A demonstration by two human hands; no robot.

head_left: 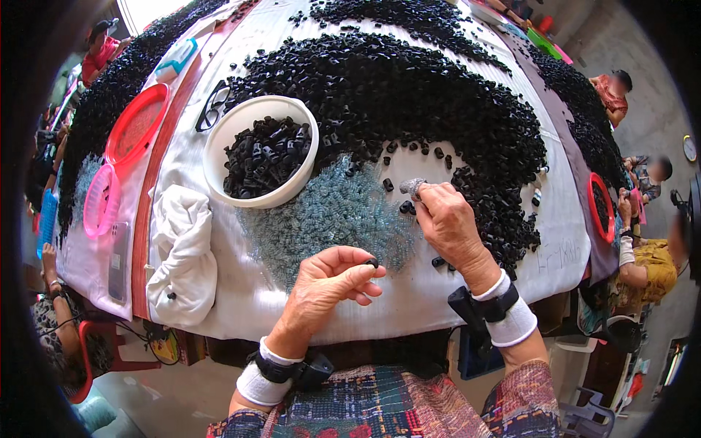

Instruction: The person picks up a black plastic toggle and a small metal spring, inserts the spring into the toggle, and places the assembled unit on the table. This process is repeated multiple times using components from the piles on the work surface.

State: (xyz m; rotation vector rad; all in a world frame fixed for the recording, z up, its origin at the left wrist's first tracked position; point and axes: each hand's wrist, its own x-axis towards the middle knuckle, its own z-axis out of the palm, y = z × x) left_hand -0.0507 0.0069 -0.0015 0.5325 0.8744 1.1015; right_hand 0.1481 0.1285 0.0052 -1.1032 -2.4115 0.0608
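My left hand [328,277] is closed, pinching a small black plastic part [372,263] between thumb and forefinger, above the near side of a heap of pale blue-grey coil springs [328,219]. Beyond it to the right, my right hand [447,219] reaches to the edge of a large spread of black plastic parts [409,87]. Its fingers are bent in, and a silvery wrapping [412,188] covers one fingertip; whatever they may grip is hidden. A few loose black parts [407,207] lie just under those fingers. At the springs' far left stands a white bowl [274,198] filled with similar black parts.
White cloth [292,321] covers the table. On the left lie a crumpled white cloth [182,255], black-framed glasses [212,106], a phone [118,259], a pink basket [100,201] and a red tray [137,124]. People [650,263] sit along both sides; another red tray [602,208] is at right.
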